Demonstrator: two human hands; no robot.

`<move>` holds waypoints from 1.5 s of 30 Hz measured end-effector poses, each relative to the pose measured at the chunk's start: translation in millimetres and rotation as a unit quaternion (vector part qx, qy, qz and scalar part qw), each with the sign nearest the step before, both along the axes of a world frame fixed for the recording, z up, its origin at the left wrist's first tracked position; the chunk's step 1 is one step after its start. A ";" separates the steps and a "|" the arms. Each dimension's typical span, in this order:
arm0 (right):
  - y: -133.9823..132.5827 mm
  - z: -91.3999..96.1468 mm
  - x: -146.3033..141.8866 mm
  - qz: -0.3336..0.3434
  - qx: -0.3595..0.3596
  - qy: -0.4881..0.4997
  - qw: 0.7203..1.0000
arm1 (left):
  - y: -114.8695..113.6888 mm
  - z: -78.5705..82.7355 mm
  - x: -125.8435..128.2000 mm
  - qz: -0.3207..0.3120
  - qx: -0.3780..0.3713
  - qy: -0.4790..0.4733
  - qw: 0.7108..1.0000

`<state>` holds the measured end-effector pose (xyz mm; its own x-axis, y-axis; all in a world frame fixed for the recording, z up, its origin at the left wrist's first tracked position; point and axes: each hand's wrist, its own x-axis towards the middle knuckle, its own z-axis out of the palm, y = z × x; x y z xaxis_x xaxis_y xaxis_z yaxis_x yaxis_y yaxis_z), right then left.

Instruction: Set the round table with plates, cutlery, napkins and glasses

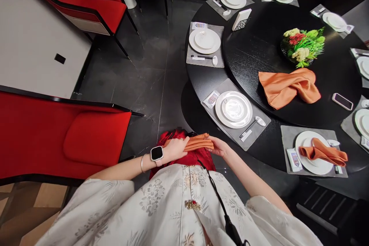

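Pleated into a narrow bundle, an orange cloth napkin (198,143) is held in front of my waist. My left hand (176,148), with a watch on its wrist, wraps round the left part of it. The fingers of my right hand (218,146) grip its right end. Ahead of my hands, a place setting holds stacked white plates (233,109) on a grey placemat (220,84). To the right, another folded orange napkin (324,152) lies across a plate. A loose, crumpled orange napkin (290,87) rests on the black turntable.
The round black table (198,80) carries several more settings with spoons and chopsticks. On its turntable stand a flower arrangement (302,46), a white napkin holder (242,19) and a phone (342,101). Red chairs (98,138) stand at the left, on a dark tiled floor (144,88).
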<state>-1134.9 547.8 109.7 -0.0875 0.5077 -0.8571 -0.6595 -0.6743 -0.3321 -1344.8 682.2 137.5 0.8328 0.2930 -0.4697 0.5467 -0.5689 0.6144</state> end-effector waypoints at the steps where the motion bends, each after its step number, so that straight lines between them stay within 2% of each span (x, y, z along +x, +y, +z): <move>1: 1.7 6.5 -0.1 -0.020 0.006 0.016 1.000 | 1.3 -0.6 6.0 0.010 0.017 0.002 1.000; 3: 3.3 18.7 -6.8 -0.069 0.025 0.061 0.995 | 12.1 3.7 13.6 0.037 0.030 -0.030 0.998; 5: 7.6 27.9 -21.7 -0.112 0.059 0.089 0.988 | 29.4 14.0 18.1 0.080 0.016 -0.100 0.992; 9: 30.0 37.4 -56.4 -0.195 0.099 0.118 0.969 | 58.3 36.4 26.0 0.176 -0.053 -0.240 0.953; 12: 45.6 42.4 -69.2 -0.206 0.087 0.129 0.966 | 67.4 42.8 30.5 0.226 -0.081 -0.287 0.927; 15: 53.6 48.1 -73.6 -0.210 0.086 0.122 0.966 | 68.3 38.9 31.8 0.262 -0.112 -0.313 0.906; 18: 60.9 55.3 -84.3 -0.269 0.124 0.044 0.954 | 56.3 28.2 30.9 0.312 -0.172 -0.332 0.874; 21: 70.4 64.3 -103.9 -0.335 0.184 -0.090 0.920 | 33.1 17.3 32.2 0.382 -0.261 -0.336 0.820; 24: 73.7 71.5 -113.9 -0.333 0.210 -0.241 0.887 | 18.9 13.6 36.1 0.423 -0.319 -0.332 0.780; 27: 68.1 69.9 -96.9 -0.326 0.169 -0.347 0.863 | 26.7 17.0 32.6 0.430 -0.400 -0.316 0.745; 28: 65.5 66.3 -87.0 -0.316 0.155 -0.345 0.870 | 32.1 18.2 27.9 0.419 -0.434 -0.296 0.740; 29: 62.9 61.0 -77.0 -0.292 0.145 -0.321 0.889 | 37.5 18.7 21.5 0.405 -0.466 -0.267 0.740; 31: 57.5 45.9 -62.1 -0.207 0.142 -0.227 0.941 | 45.2 16.7 4.1 0.383 -0.516 -0.199 0.740; 33: 50.3 26.8 -59.0 -0.122 0.150 -0.134 0.972 | 46.8 9.6 -16.6 0.378 -0.545 -0.130 0.737; 35: 40.2 7.4 -66.3 -0.079 0.158 -0.072 0.982 | 43.3 -2.2 -37.7 0.373 -0.548 -0.066 0.746; 36: 34.4 -1.3 -71.7 -0.065 0.161 -0.051 0.983 | 40.7 -9.1 -47.4 0.364 -0.531 -0.039 0.764; 37: 28.4 -8.5 -77.0 -0.053 0.164 -0.037 0.984 | 38.1 -16.0 -56.2 0.351 -0.494 -0.019 0.795; 39: 17.7 -17.7 -84.7 -0.016 0.181 -0.036 0.983 | 34.9 -27.7 -69.7 0.299 -0.359 -0.021 0.884; 41: 11.8 -18.8 -88.3 0.064 0.221 -0.108 0.967 | 36.3 -33.4 -76.7 0.194 -0.215 -0.074 0.954; 42: 11.3 -16.6 -89.6 0.116 0.244 -0.186 0.945 | 38.9 -33.5 -77.8 0.128 -0.169 -0.105 0.972; 43: 12.3 -12.8 -91.4 0.168 0.261 -0.286 0.907 | 42.6 -32.0 -77.4 0.064 -0.146 -0.126 0.979; 45: 17.2 -3.1 -97.4 0.247 0.286 -0.477 0.793 | 51.6 -25.5 -73.1 -0.024 -0.144 -0.123 0.982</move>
<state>-1232.3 565.0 106.6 0.1534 0.9432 -0.2948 0.3750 -0.3316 -0.8657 -1417.8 733.7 112.0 0.9411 0.1353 -0.3099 0.3381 -0.3741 0.8636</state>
